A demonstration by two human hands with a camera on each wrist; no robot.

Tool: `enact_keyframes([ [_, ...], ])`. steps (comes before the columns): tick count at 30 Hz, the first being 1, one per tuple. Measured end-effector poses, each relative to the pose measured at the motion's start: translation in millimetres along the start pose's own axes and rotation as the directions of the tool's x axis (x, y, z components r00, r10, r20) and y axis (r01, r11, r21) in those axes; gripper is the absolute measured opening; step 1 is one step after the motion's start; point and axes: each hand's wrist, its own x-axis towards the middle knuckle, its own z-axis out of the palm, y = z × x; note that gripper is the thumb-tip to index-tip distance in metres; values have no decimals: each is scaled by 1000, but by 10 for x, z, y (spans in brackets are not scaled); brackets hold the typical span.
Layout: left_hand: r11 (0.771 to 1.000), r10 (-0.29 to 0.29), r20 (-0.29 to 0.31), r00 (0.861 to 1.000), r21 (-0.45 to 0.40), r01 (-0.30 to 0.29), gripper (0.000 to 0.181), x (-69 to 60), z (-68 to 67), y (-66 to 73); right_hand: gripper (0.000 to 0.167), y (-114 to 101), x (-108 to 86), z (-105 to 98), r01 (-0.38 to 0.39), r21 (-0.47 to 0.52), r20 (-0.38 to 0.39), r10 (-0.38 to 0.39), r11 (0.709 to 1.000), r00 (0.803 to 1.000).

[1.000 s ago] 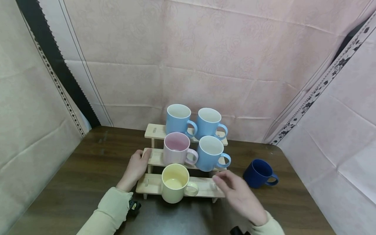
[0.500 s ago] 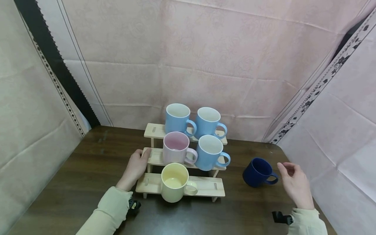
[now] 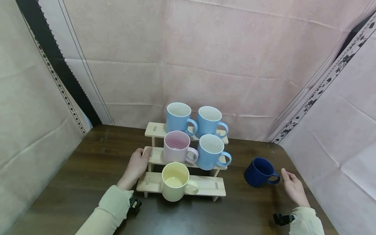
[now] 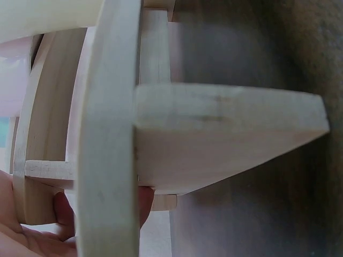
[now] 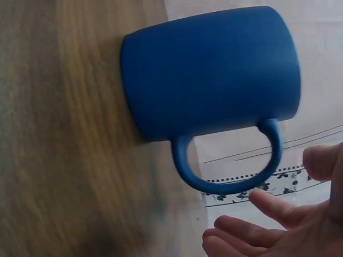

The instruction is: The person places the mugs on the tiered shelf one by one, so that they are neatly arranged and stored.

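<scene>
A three-tier wooden rack [image 3: 207,185] stands on the table. My left hand [image 3: 136,165] grips the left end of its middle board; in the left wrist view, fingers [image 4: 63,214] curl round the board. On the right stands a dark blue mug [image 3: 255,174], upright, its handle [image 5: 230,187] towards my right hand [image 3: 294,189]. That hand is beside the handle, fingers apart, holding nothing. In the right wrist view the index fingertip lies very close to the handle; whether they touch I cannot tell.
Two light blue mugs [image 3: 177,119] occupy the top tier. A lilac mug [image 3: 173,153] and another light blue mug [image 3: 208,156] share the middle one. The bottom tier bears a yellow mug [image 3: 171,189]. Pale cloth [image 3: 205,65] surrounds the brown table [image 3: 73,182].
My right hand has moved right from the rack's lower right end to the dark blue mug's handle side, then slightly lower, its fingers uncurling. The left hand keeps its grip on the rack.
</scene>
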Motion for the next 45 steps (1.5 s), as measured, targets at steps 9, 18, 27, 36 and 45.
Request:
enact_keyframes([
  [9,1000,-1,7,1000,-3,1,54,-13,1,-3,71,5,32,122,80,-16,-23,-80,997,997],
  [18,1000,6,3,1000,3,-6,55,-24,-5,19,71,-30,1,178,59,96,16,-61,994,998],
  [27,1000,13,-1,1000,1,-13,52,-14,-4,26,62,-33,-29,205,46,179,50,-56,983,997],
  [36,1000,16,-6,1000,-5,-16,51,-17,-3,30,63,-20,-86,172,26,219,134,-56,975,989],
  [45,1000,-1,0,1000,-7,1,51,-14,-6,13,56,-9,-139,174,-101,414,208,14,904,978],
])
